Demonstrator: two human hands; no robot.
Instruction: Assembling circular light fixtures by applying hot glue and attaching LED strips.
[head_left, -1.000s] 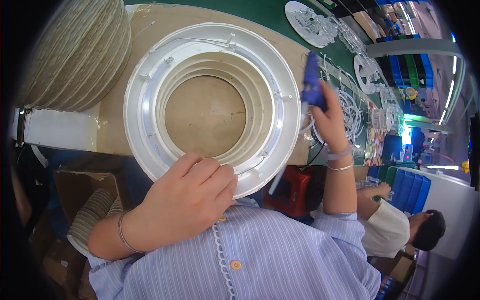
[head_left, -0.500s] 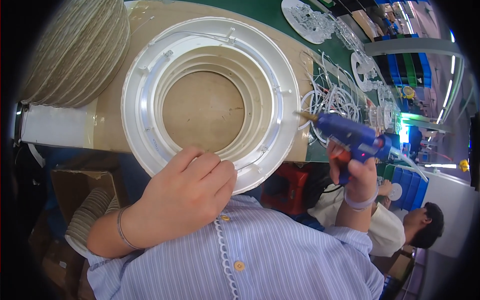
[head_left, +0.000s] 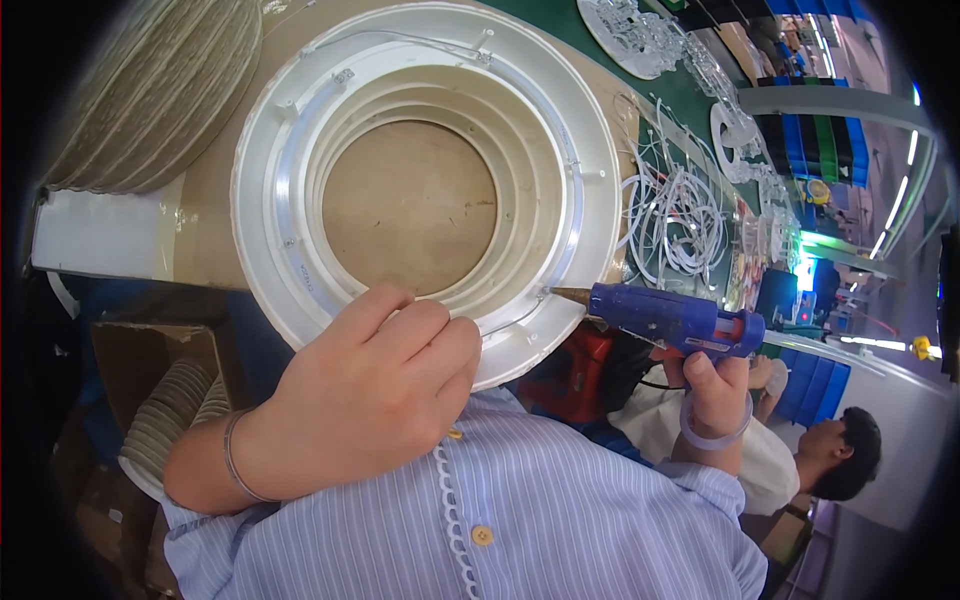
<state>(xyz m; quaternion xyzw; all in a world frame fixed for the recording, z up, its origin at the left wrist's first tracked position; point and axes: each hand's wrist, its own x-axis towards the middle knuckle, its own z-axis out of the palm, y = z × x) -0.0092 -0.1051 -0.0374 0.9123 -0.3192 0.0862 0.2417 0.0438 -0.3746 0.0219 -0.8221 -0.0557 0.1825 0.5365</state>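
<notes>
A large white round lamp housing (head_left: 262, 190) with stepped inner rings lies before me at the table's near edge. A pale LED strip (head_left: 576, 205) curves along its channel, and a thin wire (head_left: 522, 318) runs on the near right. My left hand (head_left: 385, 390) is closed over the near rim, fingers bent down into the channel; its fingertips and anything between them are hidden. My right hand (head_left: 715, 395) grips a blue hot glue gun (head_left: 660, 320) from below. The gun's brass nozzle (head_left: 572, 295) points left, at or just above a small clip on the channel's near right.
Tangled white wires (head_left: 680, 220) lie right of the housing. Clear plastic parts (head_left: 630, 40) sit farther back. A stack of ribbed round pieces (head_left: 150, 90) stands at far left, above a cardboard box (head_left: 160, 345). Another person (head_left: 790, 460) sits at the right, near a red stool (head_left: 575, 375).
My right hand has brought the glue gun down and left, its nozzle now by the channel's near right clip. The left hand stays at the near rim. The view has shifted slightly.
</notes>
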